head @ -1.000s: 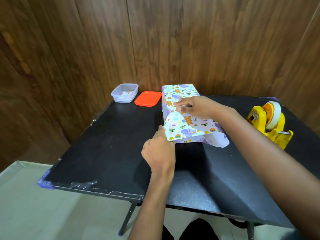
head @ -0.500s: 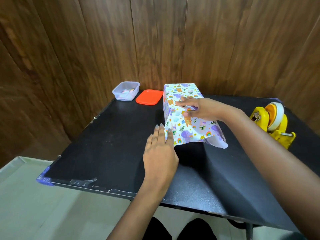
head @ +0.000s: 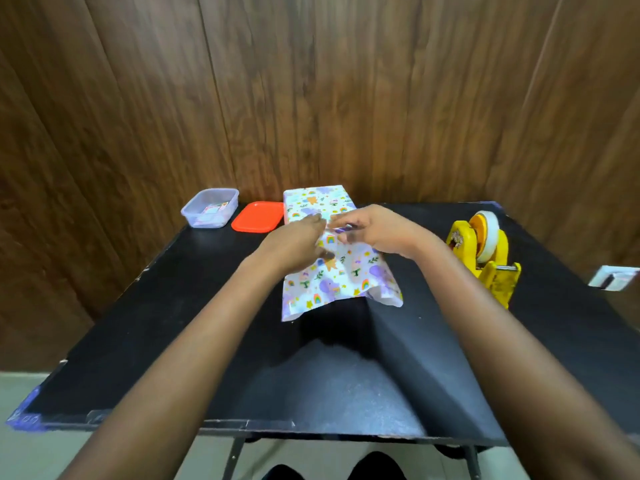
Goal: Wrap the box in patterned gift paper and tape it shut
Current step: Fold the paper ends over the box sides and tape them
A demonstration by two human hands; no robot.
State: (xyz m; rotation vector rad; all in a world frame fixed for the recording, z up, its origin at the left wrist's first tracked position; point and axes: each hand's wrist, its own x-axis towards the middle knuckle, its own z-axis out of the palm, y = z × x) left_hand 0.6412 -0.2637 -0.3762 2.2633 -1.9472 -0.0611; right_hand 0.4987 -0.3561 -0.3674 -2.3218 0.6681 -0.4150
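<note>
The box (head: 341,275) lies lengthwise in the middle of the black table (head: 194,323), covered in white gift paper with animals and rainbows. At its near end the paper stands out in loose, unfolded flaps (head: 388,296). My right hand (head: 377,230) is on top of the box and pinches the paper at the seam. My left hand (head: 294,247) lies on the box's top left, its fingertips meeting the right hand's. It is blurred, so its grip is unclear.
A yellow tape dispenser (head: 485,251) with a white roll stands at the right. A clear plastic tub (head: 211,207) and its orange lid (head: 258,216) sit at the back left against the wooden wall. The table's front edge is close to me.
My left hand has left the near left corner of the box and moved up onto its top, beside my right hand. The near paper end now hangs loose.
</note>
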